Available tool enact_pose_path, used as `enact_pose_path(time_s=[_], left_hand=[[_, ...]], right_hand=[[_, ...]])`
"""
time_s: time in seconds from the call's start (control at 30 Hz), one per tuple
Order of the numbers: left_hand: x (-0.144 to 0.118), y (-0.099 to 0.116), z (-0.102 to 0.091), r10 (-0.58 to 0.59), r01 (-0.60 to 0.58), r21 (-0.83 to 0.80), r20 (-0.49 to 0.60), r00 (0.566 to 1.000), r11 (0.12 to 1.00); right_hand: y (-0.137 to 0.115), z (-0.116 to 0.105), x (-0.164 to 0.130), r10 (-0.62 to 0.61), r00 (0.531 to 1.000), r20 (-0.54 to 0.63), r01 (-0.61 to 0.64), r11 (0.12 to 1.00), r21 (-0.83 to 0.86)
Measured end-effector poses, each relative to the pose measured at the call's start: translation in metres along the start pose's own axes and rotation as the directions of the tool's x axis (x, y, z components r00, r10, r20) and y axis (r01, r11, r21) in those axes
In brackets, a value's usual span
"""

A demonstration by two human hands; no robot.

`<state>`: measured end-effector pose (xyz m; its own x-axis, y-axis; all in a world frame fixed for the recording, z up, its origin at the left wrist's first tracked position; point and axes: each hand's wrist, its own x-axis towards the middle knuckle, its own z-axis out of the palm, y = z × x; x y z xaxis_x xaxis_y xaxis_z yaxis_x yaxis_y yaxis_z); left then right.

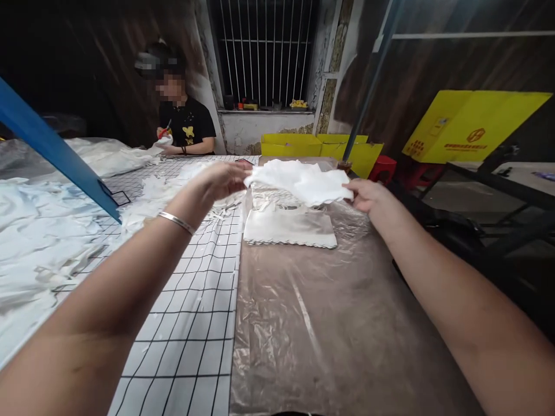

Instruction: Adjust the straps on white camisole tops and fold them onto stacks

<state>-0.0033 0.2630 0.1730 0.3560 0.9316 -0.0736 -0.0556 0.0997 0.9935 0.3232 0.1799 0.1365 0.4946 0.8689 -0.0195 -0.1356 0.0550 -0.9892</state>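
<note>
A white piece of fabric [303, 182] is stretched between my two hands, held up over the far part of the table. My left hand [228, 178] grips its left edge, the fingertips partly hidden. At the opposite end, my right hand [364, 195] pinches the right corner between thumb and fingers. Just under the fabric lies a stack of folded white garments [288, 228] with a scalloped near edge, resting on clear plastic sheeting [303, 323]. The held fabric covers part of that stack.
On the left, loose white garments [39, 242] spread over a grid-patterned cloth [186, 335]. A blue post [60, 150] slants across there. Beyond, a person in a black shirt [188, 124] holds red-handled scissors [165, 132] and white cloth. Yellow boxes [290, 143] and a red stool [384, 169] stand behind the table.
</note>
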Motion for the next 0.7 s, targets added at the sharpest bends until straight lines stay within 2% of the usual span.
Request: enact_pose_path(time_s=[0.1, 0.17, 0.2, 0.27, 0.4, 0.47, 0.53, 0.57, 0.63, 0.7], left_hand=[[0.011, -0.074, 0.001, -0.17, 0.191, 0.227, -0.109, 0.979, 0.955], [0.009, -0.116, 0.002, -0.234, 0.271, 0.355, -0.142, 0.962, 0.895], [0.008, -0.13, 0.001, -0.245, 0.284, 0.392, -0.147, 0.958, 0.875], [0.008, -0.144, -0.001, -0.236, 0.275, 0.438, -0.142, 0.961, 0.856], [0.014, -0.143, -0.009, -0.163, 0.224, 0.582, -0.155, 0.974, 0.782], [0.015, -0.143, -0.008, -0.102, 0.182, 0.674, -0.157, 0.982, 0.716], [0.013, -0.147, -0.005, -0.032, 0.131, 0.76, -0.144, 0.989, 0.637], [0.011, -0.15, -0.002, -0.002, 0.105, 0.798, -0.129, 0.992, 0.594], [0.008, -0.155, 0.001, 0.037, 0.062, 0.86, -0.093, 0.995, 0.507], [0.008, -0.155, 0.0, 0.051, 0.032, 0.901, -0.059, 0.997, 0.432]], right_hand=[[0.064, -0.001, -0.004, 0.168, 0.976, -0.137, -0.188, 0.971, -0.15], [0.099, -0.006, -0.008, 0.204, 0.956, -0.213, -0.253, 0.938, -0.237], [0.11, -0.01, -0.008, 0.201, 0.949, -0.241, -0.266, 0.923, -0.279], [0.122, -0.018, -0.005, 0.163, 0.947, -0.275, -0.259, 0.896, -0.361], [0.12, -0.029, -0.002, 0.063, 0.958, -0.278, -0.208, 0.823, -0.529], [0.119, -0.027, -0.008, -0.08, 0.976, -0.203, -0.097, 0.674, -0.732], [0.122, -0.021, -0.016, -0.25, 0.968, -0.002, 0.104, 0.41, -0.906], [0.125, -0.017, -0.019, -0.285, 0.95, 0.13, 0.211, 0.274, -0.938], [0.133, -0.011, -0.022, -0.203, 0.926, 0.319, 0.345, 0.109, -0.932], [0.141, -0.01, -0.02, -0.036, 0.924, 0.38, 0.381, 0.029, -0.924]])
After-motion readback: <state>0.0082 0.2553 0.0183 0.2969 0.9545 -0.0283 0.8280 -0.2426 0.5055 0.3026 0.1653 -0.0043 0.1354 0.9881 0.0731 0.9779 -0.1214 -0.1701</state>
